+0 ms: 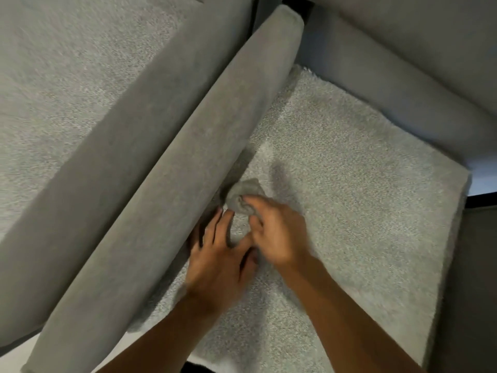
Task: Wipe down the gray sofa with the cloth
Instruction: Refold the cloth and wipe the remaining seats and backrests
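The gray sofa shows as a seat cushion (349, 162) with a nubby weave, flanked by a smooth padded armrest (188, 146) running diagonally on its left. A small bunched gray cloth (242, 193) lies on the seat close to the foot of the armrest. My right hand (277, 232) grips the cloth's near side with curled fingers. My left hand (217, 259) lies flat, fingers spread, on the seat where it meets the armrest, just below the cloth. Both hands are a little blurred.
A second gray seat cushion (67, 90) lies left of the armrest. Another rounded armrest or back (403, 84) borders the seat at the upper right. A dark floor strip (481, 203) shows past the seat's right edge.
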Tool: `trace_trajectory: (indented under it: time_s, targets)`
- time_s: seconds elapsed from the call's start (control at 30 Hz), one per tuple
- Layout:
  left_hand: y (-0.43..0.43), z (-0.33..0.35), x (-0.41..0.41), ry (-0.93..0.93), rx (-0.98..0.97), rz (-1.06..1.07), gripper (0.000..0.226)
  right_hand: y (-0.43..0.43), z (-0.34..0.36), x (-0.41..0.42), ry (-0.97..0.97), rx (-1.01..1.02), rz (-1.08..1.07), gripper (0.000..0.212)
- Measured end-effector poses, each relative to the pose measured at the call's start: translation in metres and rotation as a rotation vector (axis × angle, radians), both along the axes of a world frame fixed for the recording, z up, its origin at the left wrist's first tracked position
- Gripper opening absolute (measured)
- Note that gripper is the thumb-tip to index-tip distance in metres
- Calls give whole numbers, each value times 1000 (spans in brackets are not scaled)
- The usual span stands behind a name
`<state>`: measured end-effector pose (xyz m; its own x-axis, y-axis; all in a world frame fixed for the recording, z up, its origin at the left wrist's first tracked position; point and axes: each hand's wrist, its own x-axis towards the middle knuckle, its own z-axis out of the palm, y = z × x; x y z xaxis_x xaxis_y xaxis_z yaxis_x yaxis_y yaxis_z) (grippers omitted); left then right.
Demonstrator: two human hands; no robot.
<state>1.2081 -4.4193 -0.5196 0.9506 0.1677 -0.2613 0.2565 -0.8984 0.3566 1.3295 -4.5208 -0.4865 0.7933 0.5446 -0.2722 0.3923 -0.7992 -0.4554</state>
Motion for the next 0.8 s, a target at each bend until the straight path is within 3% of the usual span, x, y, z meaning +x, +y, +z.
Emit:
trace_trajectory:
  time_s: [0.1, 0.23, 0.37, 0.5, 0.53, 0.6, 0.67, 0.7, 0.8]
  targets:
    - [1, 1, 2, 13, 3, 1, 46, 3, 3, 39, -79, -123, 64, 32]
    - [0, 1, 3, -18, -23, 19, 47, 28, -1, 78, -128, -118, -222, 21]
    - [-2, 0, 4, -1, -13, 30, 39, 35, 0, 38, 3, -41, 152, 23]
    - [-2, 0, 6, 12, -6, 30, 45, 18, 1, 56, -74, -113, 450, 48]
    - [-2, 0, 6, -2, -10, 32, 47, 17, 0, 71, -131, -161, 392, 47]
    - [-1, -2, 5, -30, -32, 35, 50, 13, -1, 104, -200, -277, 45, 34]
    - [-1, -4, 4, -42, -46, 38, 51, 16, -5, 112, -133, -248, -207, 24]
    - [-1, -5, 4, -41, -48, 37, 49, 23, -6, 102, -82, -190, -186, 22]
    - [-3, -6, 4, -42, -52, 41, 40, 40, 3, 44, 45, -87, 141, 18]
